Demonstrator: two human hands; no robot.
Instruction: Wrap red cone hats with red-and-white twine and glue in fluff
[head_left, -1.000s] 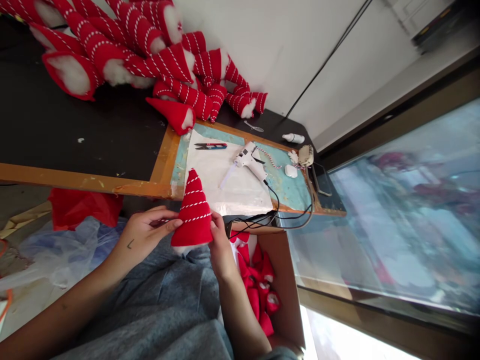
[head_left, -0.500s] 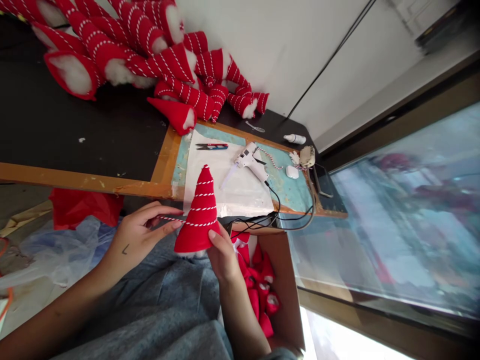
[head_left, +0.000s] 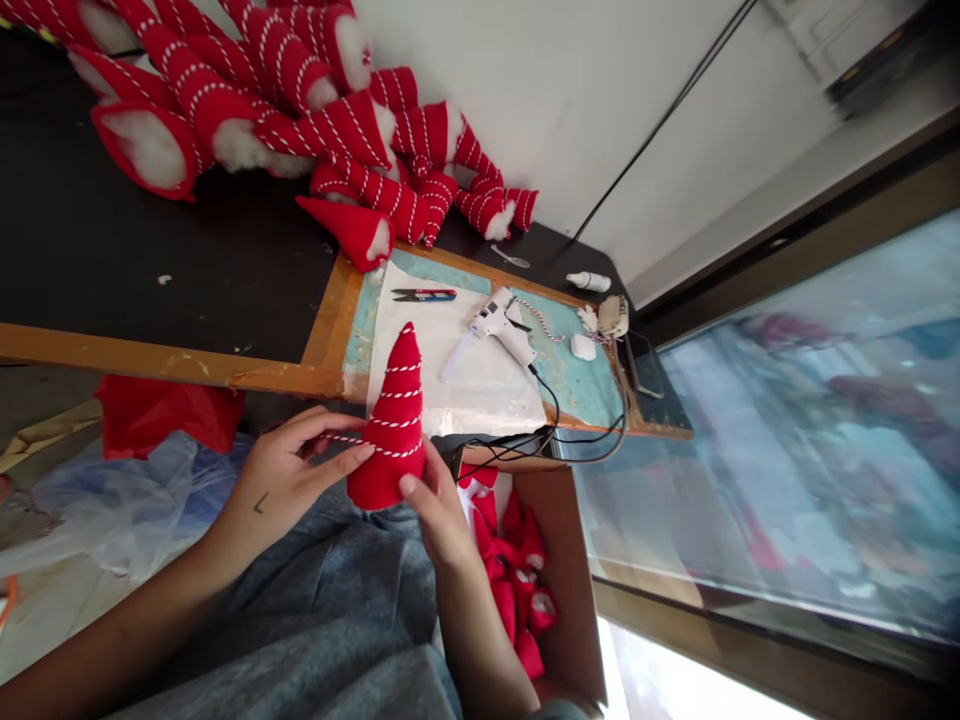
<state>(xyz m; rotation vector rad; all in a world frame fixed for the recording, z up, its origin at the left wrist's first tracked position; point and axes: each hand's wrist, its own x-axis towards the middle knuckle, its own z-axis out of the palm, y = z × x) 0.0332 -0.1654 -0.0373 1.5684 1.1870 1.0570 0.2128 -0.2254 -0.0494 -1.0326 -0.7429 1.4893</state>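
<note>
A red felt cone (head_left: 397, 425) with red-and-white cord wound round it stands point up over my lap, in front of the table edge. My right hand (head_left: 442, 505) grips its lower right side, thumb on the front. At the cone's left, my left hand (head_left: 289, 470) pinches the loose cord (head_left: 341, 438), its thumb tip touching the felt beside the lowest turn. The white glue gun (head_left: 499, 325) lies on a white sheet (head_left: 480, 385) behind the cone, and small thread snips (head_left: 424, 295) lie left of it.
Several cord-wrapped red cones (head_left: 337, 130) are heaped at the back left; a plain red cone (head_left: 352, 232) lies in front. A cardboard box (head_left: 574, 580) of red pieces stands below the table at right. Black cables (head_left: 551, 400) hang over the edge. A white bottle (head_left: 589, 281) lies farther back.
The cone has turned a little and leans slightly differently, its tip a bit farther left. My right hand has shifted slightly left and down with it; my left thumb now sits against the felt.
</note>
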